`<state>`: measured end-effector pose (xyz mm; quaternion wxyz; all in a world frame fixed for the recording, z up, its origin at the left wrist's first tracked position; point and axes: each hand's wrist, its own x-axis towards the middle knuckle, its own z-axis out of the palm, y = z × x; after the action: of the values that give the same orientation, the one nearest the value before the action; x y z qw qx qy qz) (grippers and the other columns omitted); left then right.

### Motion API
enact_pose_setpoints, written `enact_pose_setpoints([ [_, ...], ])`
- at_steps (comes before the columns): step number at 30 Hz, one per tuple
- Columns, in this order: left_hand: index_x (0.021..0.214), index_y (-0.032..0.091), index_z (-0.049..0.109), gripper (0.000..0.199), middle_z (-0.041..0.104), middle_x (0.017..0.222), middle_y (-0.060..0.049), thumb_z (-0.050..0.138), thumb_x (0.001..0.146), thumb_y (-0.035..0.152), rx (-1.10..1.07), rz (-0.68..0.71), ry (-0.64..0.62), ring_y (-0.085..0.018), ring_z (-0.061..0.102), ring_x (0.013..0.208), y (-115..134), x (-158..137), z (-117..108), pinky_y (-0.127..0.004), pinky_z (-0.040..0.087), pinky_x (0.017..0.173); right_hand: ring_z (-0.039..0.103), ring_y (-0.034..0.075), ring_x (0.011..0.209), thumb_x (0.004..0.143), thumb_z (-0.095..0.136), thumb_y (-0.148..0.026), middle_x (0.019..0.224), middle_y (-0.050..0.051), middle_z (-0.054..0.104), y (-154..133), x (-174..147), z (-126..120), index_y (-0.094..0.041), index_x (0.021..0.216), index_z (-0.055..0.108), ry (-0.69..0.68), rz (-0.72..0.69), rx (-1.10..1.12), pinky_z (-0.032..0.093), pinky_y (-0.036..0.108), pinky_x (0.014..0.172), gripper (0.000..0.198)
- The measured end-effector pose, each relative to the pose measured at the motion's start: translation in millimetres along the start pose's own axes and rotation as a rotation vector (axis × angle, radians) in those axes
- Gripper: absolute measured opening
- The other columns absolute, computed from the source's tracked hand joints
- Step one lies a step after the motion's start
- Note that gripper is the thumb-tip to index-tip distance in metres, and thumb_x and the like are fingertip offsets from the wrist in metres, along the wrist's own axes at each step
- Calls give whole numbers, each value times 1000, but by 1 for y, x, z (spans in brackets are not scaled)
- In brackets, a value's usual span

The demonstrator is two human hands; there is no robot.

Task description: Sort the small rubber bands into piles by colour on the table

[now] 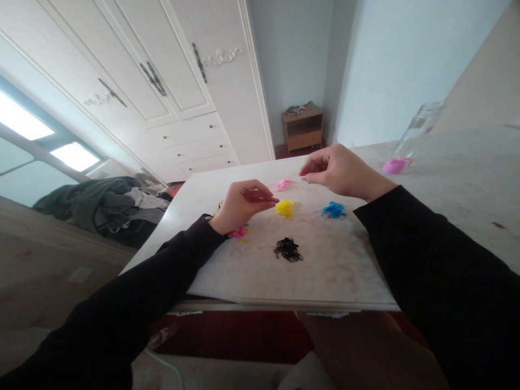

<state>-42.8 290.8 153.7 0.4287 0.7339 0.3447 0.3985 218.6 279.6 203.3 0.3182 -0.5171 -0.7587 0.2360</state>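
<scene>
My left hand [244,205] is closed in a pinch, its fingertips at the edge of a pile of yellow rubber bands [285,209]. Whatever the fingertips hold is too small to make out. Behind that wrist lies a partly hidden pile of mixed-colour rubber bands [239,232]. My right hand [337,172] also pinches, just right of a small pile of pink rubber bands [283,184]; I cannot see what is between its fingers. Blue rubber bands [333,209] lie below my right hand, and black rubber bands [288,249] are heaped nearer the front edge.
The piles lie on a pale table [244,276]. At the right stand a glass jar [420,127] and a pink object [396,166]. A small wooden cabinet [303,130] is beyond the table, a white wardrobe [190,135] at the left, with dark clothes [105,208] heaped below.
</scene>
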Motion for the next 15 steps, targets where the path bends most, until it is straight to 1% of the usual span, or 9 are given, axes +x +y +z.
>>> enact_pose_setpoints([
  [4, 82, 18, 69, 20, 77, 86, -5, 85, 78, 31, 113, 67, -50, -22, 79, 93, -2, -1, 2, -38, 69, 90, 69, 21, 79, 84, 71, -32, 86, 8, 78, -1, -1, -1, -18, 90, 75, 8, -4, 2, 52, 33, 70, 15],
  [10, 92, 20, 76, 6, 75, 96, -5, 76, 88, 24, 265, 237, -81, -16, 75, 91, 2, -1, 4, -32, 68, 90, 69, 21, 79, 87, 68, -33, 87, 9, 78, 0, 0, 0, -18, 94, 75, 11, -31, -67, 52, 33, 70, 18],
  [15, 103, 19, 75, 11, 76, 100, -5, 69, 94, 17, 459, 400, -185, -14, 74, 91, 7, -1, 6, -29, 66, 87, 66, 19, 73, 82, 71, -28, 80, 7, 76, -1, 0, 1, -17, 85, 75, 50, -26, 0, 48, 32, 66, 12],
])
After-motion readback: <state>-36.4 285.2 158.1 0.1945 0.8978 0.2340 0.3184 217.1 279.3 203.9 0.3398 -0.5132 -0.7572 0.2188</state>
